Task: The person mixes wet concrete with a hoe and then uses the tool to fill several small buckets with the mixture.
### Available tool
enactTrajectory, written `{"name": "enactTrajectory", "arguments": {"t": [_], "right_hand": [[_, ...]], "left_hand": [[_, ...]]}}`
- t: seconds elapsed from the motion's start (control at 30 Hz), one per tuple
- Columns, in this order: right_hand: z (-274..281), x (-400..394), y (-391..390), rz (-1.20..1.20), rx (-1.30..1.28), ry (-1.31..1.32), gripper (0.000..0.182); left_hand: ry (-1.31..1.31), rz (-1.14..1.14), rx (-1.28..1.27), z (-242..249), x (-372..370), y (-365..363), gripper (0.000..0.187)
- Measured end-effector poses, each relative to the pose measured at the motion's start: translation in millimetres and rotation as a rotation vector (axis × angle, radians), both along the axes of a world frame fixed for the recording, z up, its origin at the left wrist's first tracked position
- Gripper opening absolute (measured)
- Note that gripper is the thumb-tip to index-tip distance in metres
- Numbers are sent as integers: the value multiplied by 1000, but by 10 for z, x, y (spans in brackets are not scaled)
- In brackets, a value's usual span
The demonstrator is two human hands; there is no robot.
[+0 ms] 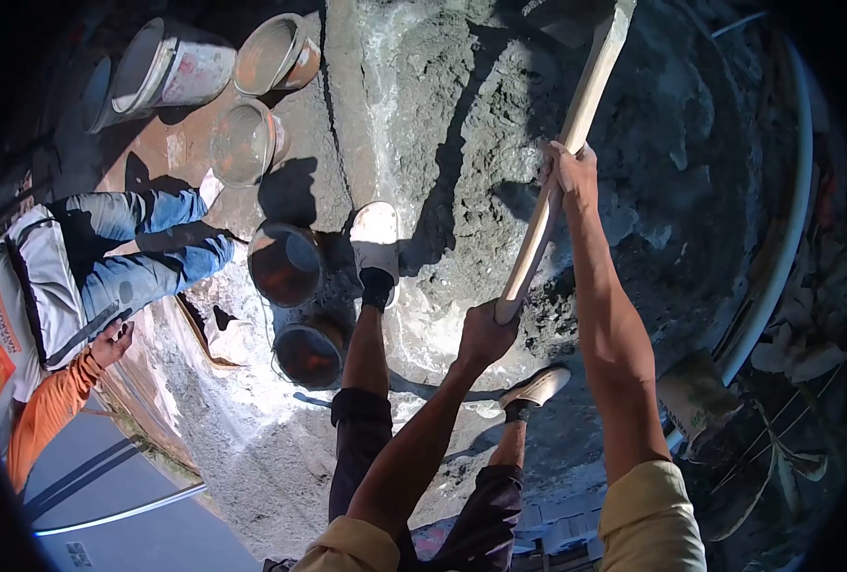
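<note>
A long pale wooden handle (pixel 535 250) slants up and to the right in front of me. My left hand (pixel 488 336) is closed round its lower end. Farther up, my right hand (pixel 570 173) is wrapped round the same handle. The top of the handle runs out of view, beside a dark, shadowed shape at the upper edge; the kind of tool head does not show clearly. Beneath it lies a broad heap of wet grey mortar (pixel 414 105), rough and lumpy. My feet, in light clogs (pixel 376 234), stand at the near side of this mix.
Several mortar-stained buckets stand at the left, among them a white bucket (pixel 195 74) and a dark bucket (pixel 286 265). Another person (pixel 147 272) in jeans and orange sleeves is at far left. A pale pipe (pixel 788 238) curves along the right, near a sack (pixel 698 396).
</note>
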State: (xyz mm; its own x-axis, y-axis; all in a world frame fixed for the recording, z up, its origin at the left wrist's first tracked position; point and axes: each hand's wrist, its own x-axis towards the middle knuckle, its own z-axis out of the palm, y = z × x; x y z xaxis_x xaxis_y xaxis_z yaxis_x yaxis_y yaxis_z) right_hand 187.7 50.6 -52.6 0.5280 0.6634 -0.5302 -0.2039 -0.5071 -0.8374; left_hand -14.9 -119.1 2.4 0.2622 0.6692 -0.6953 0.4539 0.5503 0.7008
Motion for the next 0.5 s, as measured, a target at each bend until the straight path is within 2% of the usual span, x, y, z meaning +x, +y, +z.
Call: {"name": "enactTrajectory", "arguments": {"t": [0.03, 0.1, 0.2, 0.23, 0.27, 0.3, 0.33, 0.37, 0.4, 0.43, 0.47, 0.5], "right_hand": [[13, 142, 216, 29, 26, -59, 9], [-30, 322, 536, -28, 36, -65, 10], [-328, 378, 460, 89, -78, -96, 11], [-457, 309, 250, 161, -156, -116, 12], [-459, 61, -98, 89, -100, 50, 10], [-676, -114, -500, 57, -90, 126, 9], [-744, -330, -898, -44, -123, 202, 9], [-555, -522, -1207, -78, -144, 286, 7], [-588, -673, -1590, -168, -124, 375, 6], [-505, -802, -1888, -194, -157, 503, 5], [-383, -909, -2182, -149, -111, 470, 5], [-75, -1027, -2267, -268, -176, 495, 8]], "left_hand": [[-18, 11, 85, -74, 110, 192, 16], [-41, -19, 71, -139, 279, 503, 18], [-31, 35, 5, -140, 315, 386, 16], [-27, 72, -59, -59, 244, 151, 16], [-62, 140, -204, 61, 118, -132, 13], [47, 77, -128, -21, -29, -594, 19], [164, 61, -286, 111, -140, -896, 24], [240, -35, -222, 87, -314, -1376, 29], [334, -146, -226, 308, -479, -1586, 32], [275, -91, -187, 439, -625, -1834, 29], [231, -27, -273, 414, -781, -2278, 28], [289, -162, -219, 644, -848, -2286, 27]]}}
